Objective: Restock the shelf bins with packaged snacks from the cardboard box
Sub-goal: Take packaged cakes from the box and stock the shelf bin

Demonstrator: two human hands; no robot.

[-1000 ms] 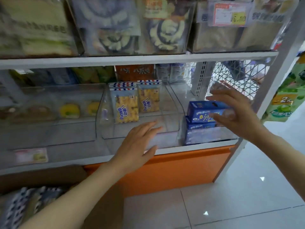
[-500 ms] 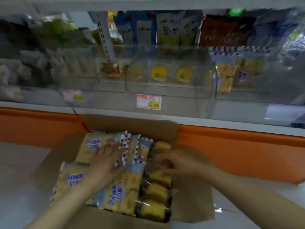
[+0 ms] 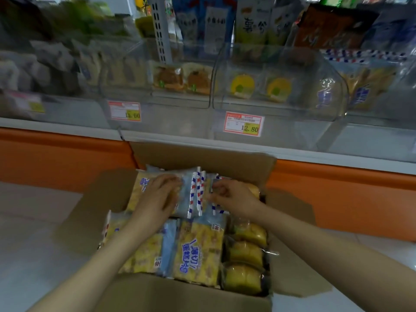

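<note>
An open cardboard box [image 3: 202, 158] stands on the floor below the shelf. It holds yellow snack packs [image 3: 198, 257] with blue print and red-white-blue striped edges, and a row of yellow cakes [image 3: 245, 253] along its right side. My left hand [image 3: 155, 199] grips a bundle of upright packs [image 3: 193, 194] at the far end of the box from the left. From the right, my right hand [image 3: 234, 197] pinches a striped pack edge there. Above, a clear shelf bin [image 3: 382, 113] at the right holds the same kind of packs [image 3: 369, 86].
Other clear bins [image 3: 279, 106] along the shelf hold round yellow cakes and brown pastries, with price tags [image 3: 244, 126] on their fronts. An orange base panel [image 3: 337, 199] runs under the shelf. Pale floor tiles [image 3: 33, 244] lie left and right of the box.
One second ago both hands were up at the shelf bins. My view and hands have dropped to the box, and the hands have closed in on the upright packs at its far end.
</note>
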